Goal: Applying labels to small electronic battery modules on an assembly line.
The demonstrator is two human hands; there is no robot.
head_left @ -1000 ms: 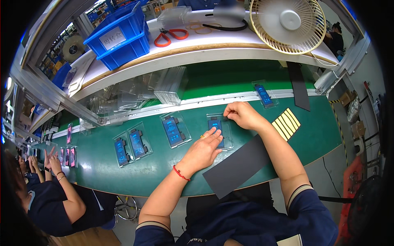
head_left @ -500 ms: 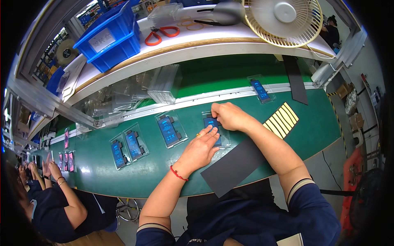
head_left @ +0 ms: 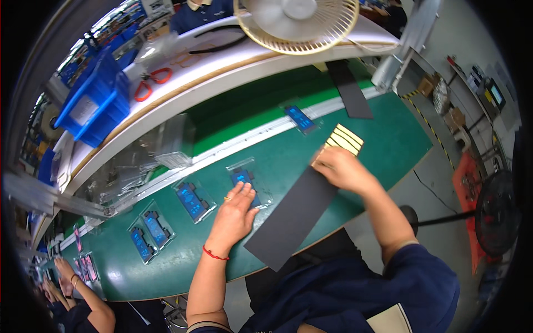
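Observation:
My left hand (head_left: 236, 210) lies with its fingers stretched out over a flat blue-black phone battery (head_left: 240, 177), which sits in a clear plastic tray (head_left: 265, 195). Its fingers and palm cover part of the battery. To the right, the curled fingers of my right hand (head_left: 345, 167) are pressed together at the near end of the yellow strips (head_left: 345, 139). Those fingertips are blurred, and whatever they pinch is hidden. From there a long black sheet (head_left: 291, 217) slants down to the table's front edge.
More batteries in clear trays lie to the left (head_left: 192, 201) and at the back (head_left: 300, 117). A shelf (head_left: 216, 77) carries a fan (head_left: 300, 30), blue bins (head_left: 91, 108) and a red-handled tool (head_left: 145, 89). Stacked clear trays (head_left: 175, 144) stand below. A co-worker's hands (head_left: 64, 272) show far left.
My right hand has left the battery and moved right to the yellow strips. My left hand stays on the battery, its fingers still flat. The whole view has swung.

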